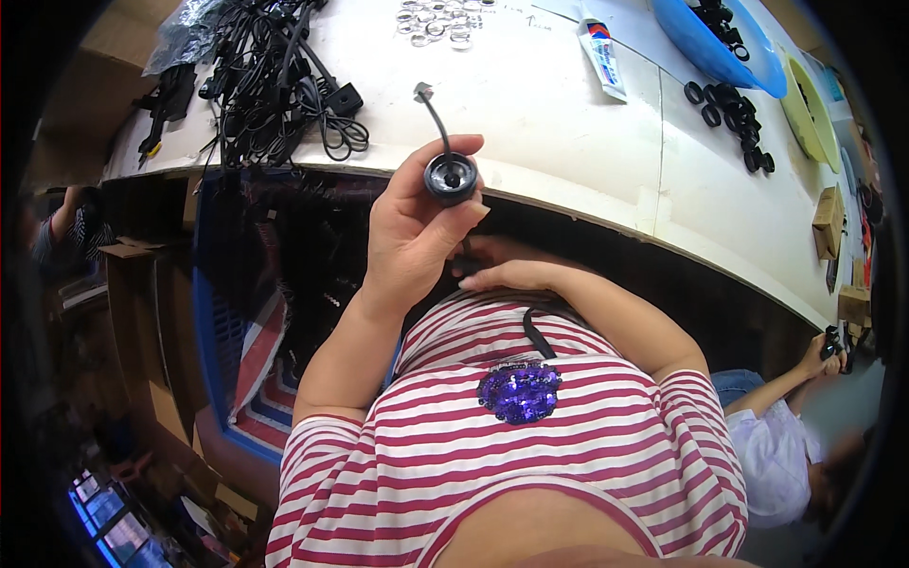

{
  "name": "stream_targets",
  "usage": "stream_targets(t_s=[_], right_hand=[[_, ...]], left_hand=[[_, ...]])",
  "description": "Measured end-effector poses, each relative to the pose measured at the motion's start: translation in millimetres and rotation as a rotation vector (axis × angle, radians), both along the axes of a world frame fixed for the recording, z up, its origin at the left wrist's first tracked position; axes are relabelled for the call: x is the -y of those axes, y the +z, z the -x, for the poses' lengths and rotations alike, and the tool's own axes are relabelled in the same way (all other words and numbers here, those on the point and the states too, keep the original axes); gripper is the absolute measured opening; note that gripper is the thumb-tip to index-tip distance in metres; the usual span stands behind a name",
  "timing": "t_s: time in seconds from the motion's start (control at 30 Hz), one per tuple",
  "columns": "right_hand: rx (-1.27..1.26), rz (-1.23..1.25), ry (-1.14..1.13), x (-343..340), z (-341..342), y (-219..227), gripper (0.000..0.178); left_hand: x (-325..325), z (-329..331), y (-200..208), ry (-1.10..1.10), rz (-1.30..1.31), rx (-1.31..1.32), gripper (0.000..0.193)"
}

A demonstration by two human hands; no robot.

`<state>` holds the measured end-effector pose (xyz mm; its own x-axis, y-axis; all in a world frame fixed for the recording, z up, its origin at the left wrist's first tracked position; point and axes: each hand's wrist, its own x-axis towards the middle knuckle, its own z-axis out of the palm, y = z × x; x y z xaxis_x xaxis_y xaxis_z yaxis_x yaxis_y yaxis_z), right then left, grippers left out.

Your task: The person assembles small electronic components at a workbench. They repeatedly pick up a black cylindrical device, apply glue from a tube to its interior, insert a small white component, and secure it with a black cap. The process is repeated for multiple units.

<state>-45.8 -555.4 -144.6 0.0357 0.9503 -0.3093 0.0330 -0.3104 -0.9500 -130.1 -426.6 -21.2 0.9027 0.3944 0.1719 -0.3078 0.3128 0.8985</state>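
My left hand (409, 222) is closed round a small black cylindrical housing (450, 178), its open round end facing up with a ring and a dark centre inside. A thin dark cable (436, 121) rises beyond the housing and ends in a small pale connector (423, 92) over the table edge. Lower down, close to my striped shirt, my right hand (511, 272) is closed, thumb and fingers pinching a black cable (465, 257) below the housing. Shadow and my left hand hide part of the right fingers.
On the white table (530, 123) lie tangled black cables (284, 85), clear rings (434, 24), a glue tube (602, 59) and black rings (734, 114). A blue basin (757, 66) and yellow basin (822, 133) stand right. A blue crate (213, 331) is below left; another person (772, 445) sits right.
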Motion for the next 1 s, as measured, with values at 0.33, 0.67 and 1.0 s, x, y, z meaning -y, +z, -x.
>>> stream_targets(t_s=[0.33, 0.67, 1.0], right_hand=[[0.327, -0.02, -0.132, -2, -8, -38, 0.018], [0.31, 0.03, -0.027, -11, 2, -33, 0.021], [0.54, 0.062, 0.24, -15, 7, -45, 0.034]], left_hand=[[-2, -3, 4, 0.002, -0.065, 0.054, 0.045], [-3, 0, 6, 0.012, -0.083, -0.008, 0.058], [-4, 8, 9, -0.029, -0.157, -0.03, 0.056]])
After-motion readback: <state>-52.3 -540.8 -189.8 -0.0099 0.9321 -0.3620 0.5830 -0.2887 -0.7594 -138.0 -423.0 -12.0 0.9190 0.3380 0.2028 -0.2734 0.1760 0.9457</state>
